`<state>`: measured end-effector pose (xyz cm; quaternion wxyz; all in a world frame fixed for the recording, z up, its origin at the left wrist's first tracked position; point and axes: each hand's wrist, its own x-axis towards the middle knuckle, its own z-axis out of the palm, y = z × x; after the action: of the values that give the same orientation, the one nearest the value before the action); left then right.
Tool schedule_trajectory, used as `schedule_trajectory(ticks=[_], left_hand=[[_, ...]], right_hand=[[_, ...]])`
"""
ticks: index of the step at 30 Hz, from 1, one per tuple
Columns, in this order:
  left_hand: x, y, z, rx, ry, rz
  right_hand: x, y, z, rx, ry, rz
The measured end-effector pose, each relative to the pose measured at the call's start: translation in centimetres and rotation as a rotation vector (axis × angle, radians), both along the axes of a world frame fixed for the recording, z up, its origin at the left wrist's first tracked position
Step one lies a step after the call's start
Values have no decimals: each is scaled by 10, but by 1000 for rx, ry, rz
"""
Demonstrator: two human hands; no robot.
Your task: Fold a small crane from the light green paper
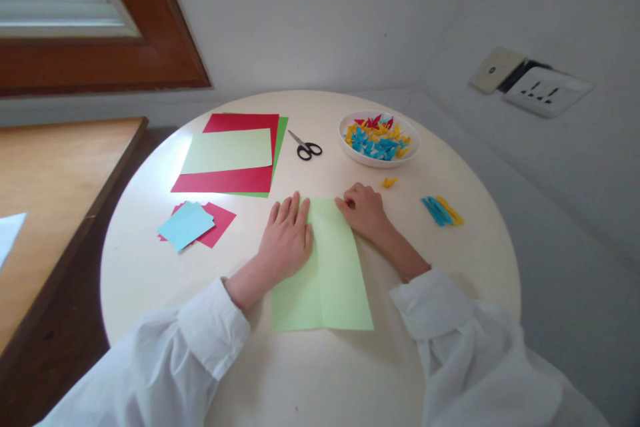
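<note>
Head view: a light green sheet of paper (337,273) lies at the lower middle of the frame, a crease running down it, on a round white table (320,380) whose near edge is cut off by the bottom of the picture. The left hand (287,237) rests flat on it, fingers slightly apart and gripping nothing, hiding much of the sheet's left edge. The right hand (366,211) is curled at the sheet's upper right corner, which it covers; whether thumb and finger pinch the paper, I cannot tell. Both forearms run into white sleeves (215,327) cropped by the frame.

Upper left of centre, a pale sheet (227,152) covers part of a red sheet (225,183), which hides most of a green one (281,147). Below them, blue cards (187,225) overlap red cards (220,220), so neither can be counted. Scissors (306,149) lie at upper centre. Right of them, a white bowl (373,162) holds folded paper pieces (375,141), too heaped to tell apart. A small yellow piece (389,182) lies below it, its shape unclear. Blue strips (437,211) and yellow strips (451,210) overlap at right. At upper left, the window (50,13) is cut off.
</note>
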<state>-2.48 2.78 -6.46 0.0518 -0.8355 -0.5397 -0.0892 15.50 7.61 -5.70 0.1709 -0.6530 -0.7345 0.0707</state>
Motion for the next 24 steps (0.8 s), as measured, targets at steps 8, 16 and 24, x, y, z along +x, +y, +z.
schedule_trajectory(ticks=[8,16,24], left_hand=[[0,0,-1,22,-31,-12],[-1,0,5,55,-109,-27],[-3,-7,-2,7,-16,-4]], right_hand=[[2,-7,8,-40,224,-47],[-1,-22,8,-64,98,-105],[-2,-23,2,28,52,-92]])
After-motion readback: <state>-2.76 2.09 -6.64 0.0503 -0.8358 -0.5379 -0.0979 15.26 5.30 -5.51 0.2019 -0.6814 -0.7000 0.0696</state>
